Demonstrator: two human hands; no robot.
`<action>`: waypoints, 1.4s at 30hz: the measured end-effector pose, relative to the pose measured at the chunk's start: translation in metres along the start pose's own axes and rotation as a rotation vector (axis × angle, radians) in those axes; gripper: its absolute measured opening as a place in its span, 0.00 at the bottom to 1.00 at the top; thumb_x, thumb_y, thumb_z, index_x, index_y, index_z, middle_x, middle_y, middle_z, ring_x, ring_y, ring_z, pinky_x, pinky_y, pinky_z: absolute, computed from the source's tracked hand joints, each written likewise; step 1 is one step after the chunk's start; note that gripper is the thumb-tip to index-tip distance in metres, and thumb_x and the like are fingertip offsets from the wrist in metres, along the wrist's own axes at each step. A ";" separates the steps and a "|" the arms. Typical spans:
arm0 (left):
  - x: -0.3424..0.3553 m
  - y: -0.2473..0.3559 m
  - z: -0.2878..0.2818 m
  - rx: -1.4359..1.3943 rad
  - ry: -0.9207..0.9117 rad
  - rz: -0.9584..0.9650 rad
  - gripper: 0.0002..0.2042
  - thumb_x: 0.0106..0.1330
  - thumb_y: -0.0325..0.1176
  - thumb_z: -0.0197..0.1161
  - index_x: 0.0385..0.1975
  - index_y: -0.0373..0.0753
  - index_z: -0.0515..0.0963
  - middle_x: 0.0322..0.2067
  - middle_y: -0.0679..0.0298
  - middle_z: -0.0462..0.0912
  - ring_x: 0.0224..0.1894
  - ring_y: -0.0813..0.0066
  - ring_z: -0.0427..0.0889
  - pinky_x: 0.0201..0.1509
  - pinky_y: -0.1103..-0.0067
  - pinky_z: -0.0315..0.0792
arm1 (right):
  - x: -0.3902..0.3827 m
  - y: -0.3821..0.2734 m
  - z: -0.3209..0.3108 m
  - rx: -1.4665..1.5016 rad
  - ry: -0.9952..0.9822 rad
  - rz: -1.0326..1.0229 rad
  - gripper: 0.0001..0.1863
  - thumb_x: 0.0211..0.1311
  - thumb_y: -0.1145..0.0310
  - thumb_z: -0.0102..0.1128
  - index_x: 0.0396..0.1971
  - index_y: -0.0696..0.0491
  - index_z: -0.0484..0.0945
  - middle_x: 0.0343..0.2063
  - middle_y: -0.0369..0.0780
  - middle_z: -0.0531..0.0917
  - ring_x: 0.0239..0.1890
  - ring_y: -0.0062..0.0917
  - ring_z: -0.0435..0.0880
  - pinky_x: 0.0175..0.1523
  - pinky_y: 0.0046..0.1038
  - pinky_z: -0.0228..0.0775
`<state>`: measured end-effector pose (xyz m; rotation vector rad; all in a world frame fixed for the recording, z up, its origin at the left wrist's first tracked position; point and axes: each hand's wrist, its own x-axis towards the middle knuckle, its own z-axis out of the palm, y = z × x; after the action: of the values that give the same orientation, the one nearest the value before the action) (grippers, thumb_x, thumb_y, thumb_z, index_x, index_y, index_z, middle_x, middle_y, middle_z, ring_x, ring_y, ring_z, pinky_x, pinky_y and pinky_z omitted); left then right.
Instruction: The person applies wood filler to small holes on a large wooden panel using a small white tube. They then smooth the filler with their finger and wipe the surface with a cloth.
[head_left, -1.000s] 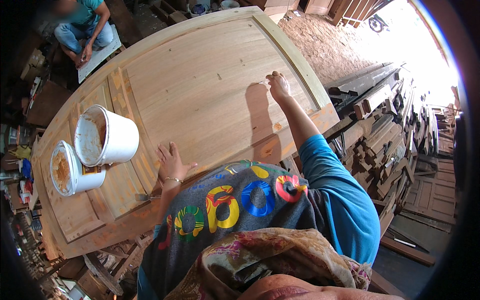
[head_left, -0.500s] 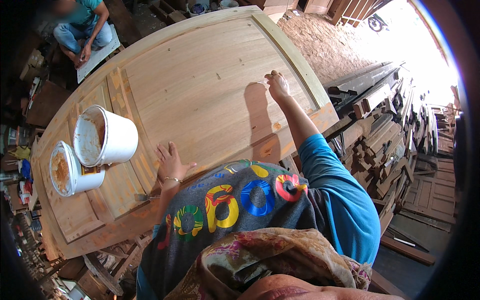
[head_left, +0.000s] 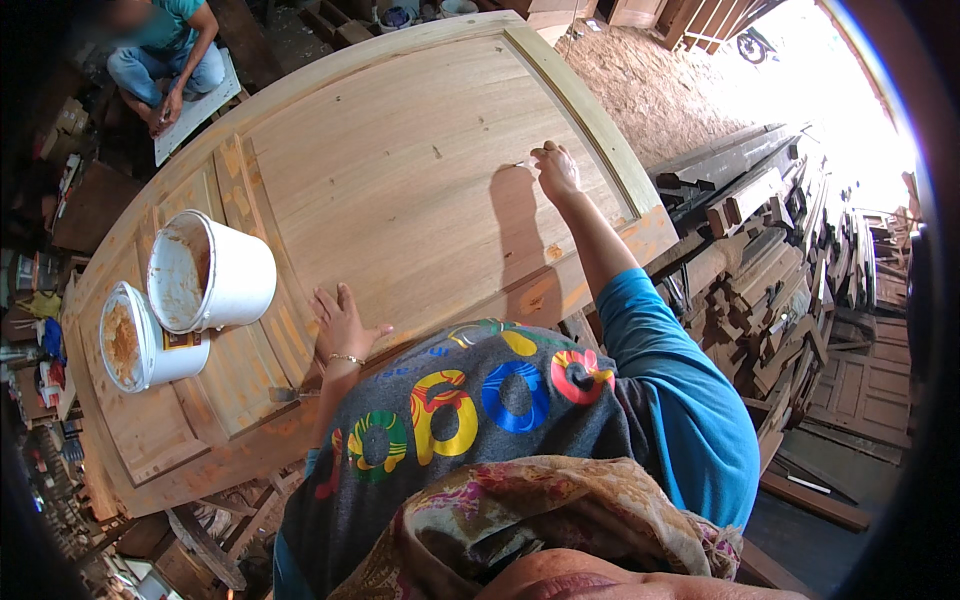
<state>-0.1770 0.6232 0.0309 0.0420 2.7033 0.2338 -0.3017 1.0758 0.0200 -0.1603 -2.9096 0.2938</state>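
Note:
A large wooden door panel (head_left: 400,190) lies flat in front of me, with orange-brown filler smears on its frame. My right hand (head_left: 557,170) is closed in a pinch near the panel's far right part. From its fingertips a small thin pale tool (head_left: 521,163) reaches to the wood; most of it is hidden by the fingers. My left hand (head_left: 345,325) rests on the near edge of the panel, fingers spread and holding nothing. Beside my left wrist lies a flat scraper (head_left: 284,394), partly covered by my arm.
Two white buckets stand on the panel's left: a larger one (head_left: 240,275) with smeared walls, and a smaller one (head_left: 180,355) with orange-brown paste. Another person (head_left: 165,70) crouches at the far left by a white board (head_left: 200,115). Stacked timber (head_left: 760,280) lies to the right.
My right hand has turned very slightly at the same spot on the panel. My left hand and the buckets have stayed put.

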 end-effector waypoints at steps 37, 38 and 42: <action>-0.003 0.001 0.000 0.001 -0.002 0.032 0.60 0.40 0.61 0.73 0.69 0.33 0.48 0.67 0.30 0.36 0.70 0.32 0.36 0.73 0.56 0.43 | 0.080 -0.008 0.042 0.341 0.010 0.305 0.12 0.55 0.72 0.61 0.40 0.47 0.83 0.43 0.44 0.81 0.47 0.41 0.80 0.51 0.38 0.72; -0.003 0.000 -0.001 0.002 -0.004 0.033 0.60 0.41 0.61 0.73 0.69 0.33 0.47 0.67 0.30 0.36 0.71 0.32 0.35 0.73 0.56 0.43 | 0.081 -0.009 0.041 0.351 0.008 0.309 0.12 0.55 0.72 0.62 0.40 0.46 0.83 0.43 0.44 0.81 0.47 0.41 0.80 0.52 0.38 0.72; -0.002 0.002 -0.003 0.000 -0.028 0.026 0.60 0.41 0.61 0.73 0.69 0.32 0.47 0.67 0.30 0.35 0.71 0.32 0.34 0.73 0.56 0.43 | 0.081 -0.011 0.037 0.342 -0.002 0.319 0.12 0.55 0.72 0.62 0.40 0.46 0.83 0.44 0.44 0.81 0.48 0.41 0.80 0.52 0.37 0.72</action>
<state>-0.1767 0.6242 0.0345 0.0795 2.6766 0.2393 -0.3891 1.0689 0.0025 -0.5653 -2.7728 0.8328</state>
